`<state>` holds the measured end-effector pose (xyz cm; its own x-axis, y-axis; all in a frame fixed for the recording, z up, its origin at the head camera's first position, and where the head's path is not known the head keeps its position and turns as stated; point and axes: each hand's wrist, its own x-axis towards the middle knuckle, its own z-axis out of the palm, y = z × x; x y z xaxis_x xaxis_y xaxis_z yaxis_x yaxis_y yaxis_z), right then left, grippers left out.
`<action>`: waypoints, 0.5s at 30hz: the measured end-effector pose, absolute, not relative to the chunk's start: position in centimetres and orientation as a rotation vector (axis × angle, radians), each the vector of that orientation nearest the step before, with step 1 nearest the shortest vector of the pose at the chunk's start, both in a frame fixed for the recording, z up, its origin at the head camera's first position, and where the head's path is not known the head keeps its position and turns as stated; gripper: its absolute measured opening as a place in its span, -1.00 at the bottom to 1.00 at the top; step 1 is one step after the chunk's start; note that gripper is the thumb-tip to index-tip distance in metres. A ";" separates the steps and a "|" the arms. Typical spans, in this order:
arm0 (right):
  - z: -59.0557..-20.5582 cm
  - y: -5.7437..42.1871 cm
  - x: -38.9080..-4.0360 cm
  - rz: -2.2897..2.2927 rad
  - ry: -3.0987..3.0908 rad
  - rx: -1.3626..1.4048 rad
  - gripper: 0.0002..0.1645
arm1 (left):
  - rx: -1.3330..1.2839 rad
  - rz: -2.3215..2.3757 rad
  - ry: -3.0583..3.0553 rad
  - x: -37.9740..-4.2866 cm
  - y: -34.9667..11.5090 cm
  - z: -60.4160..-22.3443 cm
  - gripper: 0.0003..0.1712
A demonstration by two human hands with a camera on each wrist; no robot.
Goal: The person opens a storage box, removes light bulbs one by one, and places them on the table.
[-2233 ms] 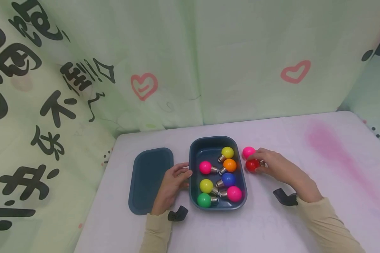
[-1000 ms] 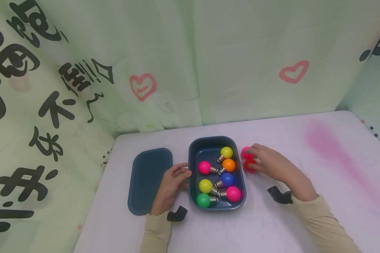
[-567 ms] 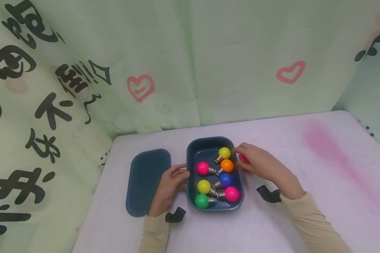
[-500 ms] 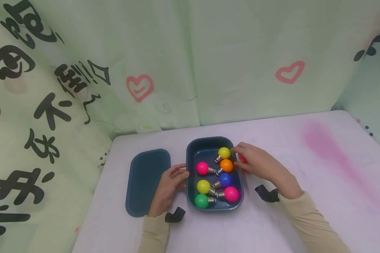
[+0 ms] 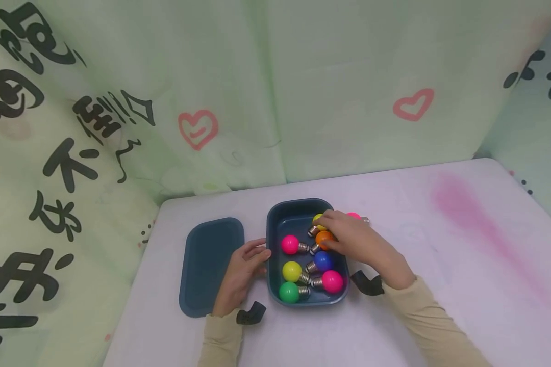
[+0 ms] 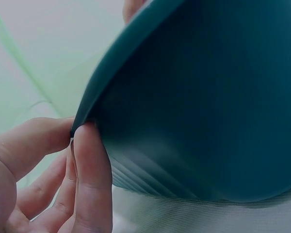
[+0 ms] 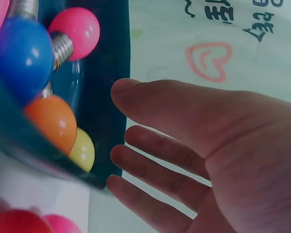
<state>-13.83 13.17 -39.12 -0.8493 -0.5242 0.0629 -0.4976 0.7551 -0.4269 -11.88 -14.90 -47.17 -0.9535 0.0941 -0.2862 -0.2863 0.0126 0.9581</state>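
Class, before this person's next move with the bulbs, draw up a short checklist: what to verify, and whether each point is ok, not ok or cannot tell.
1. Tray held: ok; the left hand pinches its rim.
2. Right hand free to pick up: ok; it holds nothing in the right wrist view.
3. All bulbs inside the tray: not ok; a red bulb and a pink bulb lie outside.
4. Lid off the tray: ok; it lies flat on the table beside it.
5. Right hand clear of the orange bulb: cannot tell; it partly covers that bulb in the head view.
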 end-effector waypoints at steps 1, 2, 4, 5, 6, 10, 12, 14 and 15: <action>-39.1 12.9 -13.9 -0.680 2.878 -0.850 -0.53 | -0.194 2.026 2.021 -11.9 -14.9 -47.2 -0.44; -39.1 12.7 -13.9 -0.684 2.870 -0.856 -0.52 | -0.191 2.027 2.020 -11.9 -15.0 -47.2 -0.44; -39.1 12.2 -13.9 -0.686 2.857 -0.853 -0.51 | -0.188 2.029 2.014 -11.9 -15.0 -47.3 -0.43; -39.1 11.9 -13.9 -0.686 2.851 -0.852 -0.51 | -0.186 2.028 2.012 -11.9 -15.0 -47.3 -0.43; -39.0 11.7 -14.0 -0.686 2.845 -0.850 -0.50 | -0.186 2.028 2.012 -11.9 -15.0 -47.3 -0.43; -38.9 10.8 -14.0 -0.646 2.848 -0.869 -0.47 | -0.190 2.034 2.004 -11.9 -15.0 -47.2 -0.43; -39.0 10.4 -14.1 -0.624 2.853 -0.895 -0.45 | -0.186 2.044 1.998 -11.8 -15.0 -47.2 -0.44; -39.2 10.1 -14.2 -0.600 2.863 -0.928 -0.43 | -0.181 2.049 1.992 -11.8 -15.0 -47.2 -0.45; -39.2 9.9 -14.3 -0.591 2.866 -0.944 -0.42 | -0.175 2.050 1.993 -11.8 -15.0 -47.2 -0.45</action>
